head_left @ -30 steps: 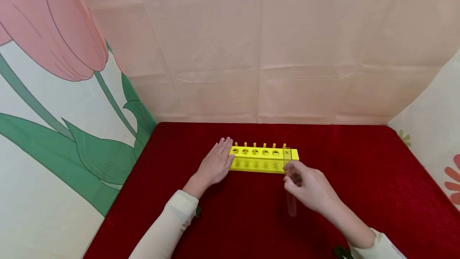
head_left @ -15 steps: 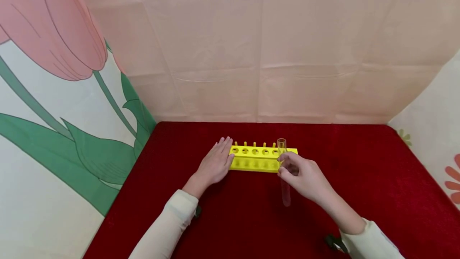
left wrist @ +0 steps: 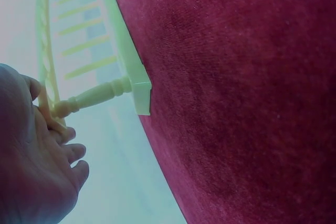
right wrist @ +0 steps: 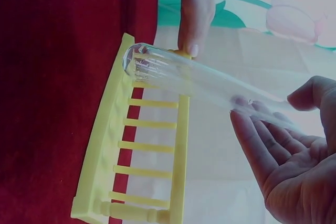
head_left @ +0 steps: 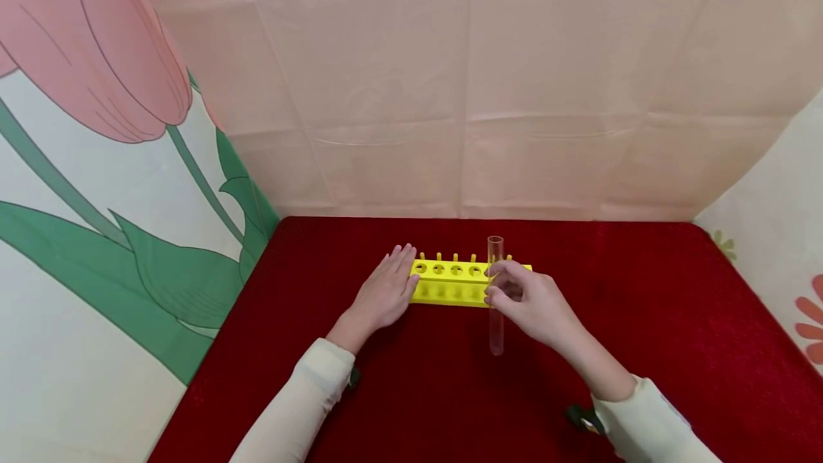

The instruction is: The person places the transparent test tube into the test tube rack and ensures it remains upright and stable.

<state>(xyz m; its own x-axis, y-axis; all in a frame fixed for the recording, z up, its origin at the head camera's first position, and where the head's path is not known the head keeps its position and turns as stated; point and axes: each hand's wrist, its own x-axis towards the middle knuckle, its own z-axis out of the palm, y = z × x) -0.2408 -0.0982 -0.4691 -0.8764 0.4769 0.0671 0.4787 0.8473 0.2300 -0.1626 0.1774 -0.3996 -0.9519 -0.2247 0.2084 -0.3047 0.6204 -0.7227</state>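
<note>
A yellow test tube rack (head_left: 450,293) stands on the red cloth, with a row of round holes on top and several pegs behind. My left hand (head_left: 384,293) rests on its left end, fingers straight; the left wrist view shows the fingers at the rack's top bar, above the turned end post (left wrist: 100,94). My right hand (head_left: 539,307) pinches a clear glass test tube (head_left: 496,331) between thumb and fingers. The tube is upright in front of the rack's right part, apart from the holes. Its rounded bottom (right wrist: 137,61) points towards the camera's left in the right wrist view.
A red velvety cloth (head_left: 411,391) covers the table around the rack. Behind it hangs a plain pinkish curtain (head_left: 463,91); a tulip-print sheet (head_left: 128,177) borders the left side and a flowered one (head_left: 784,249) the right.
My right hand has carried the test tube leftward and a little upward along the front of the rack, and the tube has become more upright. The left hand and the rack have stayed in place.
</note>
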